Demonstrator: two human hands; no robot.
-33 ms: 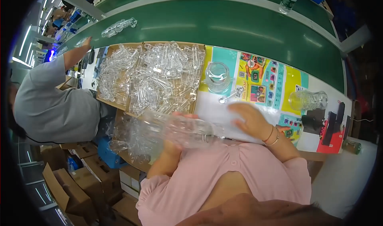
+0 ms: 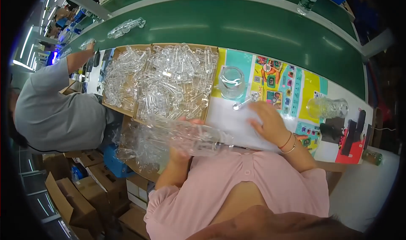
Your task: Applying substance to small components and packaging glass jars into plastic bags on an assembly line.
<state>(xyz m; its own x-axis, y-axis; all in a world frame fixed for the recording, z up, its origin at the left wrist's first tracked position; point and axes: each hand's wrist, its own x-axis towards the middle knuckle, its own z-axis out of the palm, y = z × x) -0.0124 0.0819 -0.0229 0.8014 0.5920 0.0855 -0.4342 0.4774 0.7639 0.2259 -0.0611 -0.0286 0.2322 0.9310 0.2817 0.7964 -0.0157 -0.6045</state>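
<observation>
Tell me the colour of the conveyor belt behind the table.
Dark green conveyor belt, seen in the head view.

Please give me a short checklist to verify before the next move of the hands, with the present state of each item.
1. Left hand holds the clear plastic bag of parts: ok.
2. Right hand lies on the white sheet: ok.
3. Small metal tool lies free beside the fingers: ok.
4. Glass jar upright: ok.
5. Cardboard tray filled with clear parts: ok.
6. Bag mouth open: cannot tell.
</observation>
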